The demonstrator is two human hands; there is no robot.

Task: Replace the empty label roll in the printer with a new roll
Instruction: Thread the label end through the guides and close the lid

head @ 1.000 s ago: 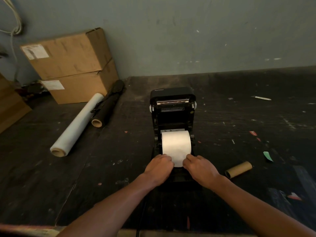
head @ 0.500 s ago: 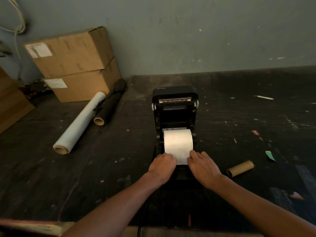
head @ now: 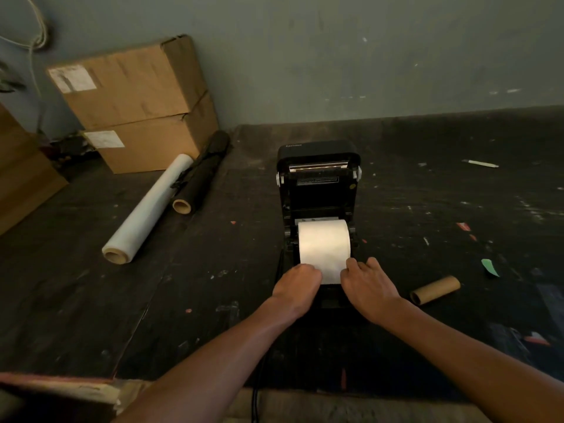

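A black label printer (head: 318, 181) stands mid-table with its lid raised upright. A new white label roll (head: 323, 244) sits in its open bay, and a loose strip of labels runs toward me over the front. My left hand (head: 297, 288) presses on the strip's left edge. My right hand (head: 367, 285) holds the right edge, fingers bent onto the paper. The printer's front lies hidden under both hands. An empty brown cardboard core (head: 435, 290) lies on the table to the right of my right hand.
Two stacked cardboard boxes (head: 137, 102) stand at the back left by the wall. A clear film roll (head: 149, 209) and a black roll (head: 200, 178) lie in front of them. Paper scraps, one of them a green piece (head: 489, 267), dot the dark table (head: 91, 300) on the right.
Both hands stay on the label strip at the printer's front. The view has shifted slightly, and the hands have crept a little along the paper.
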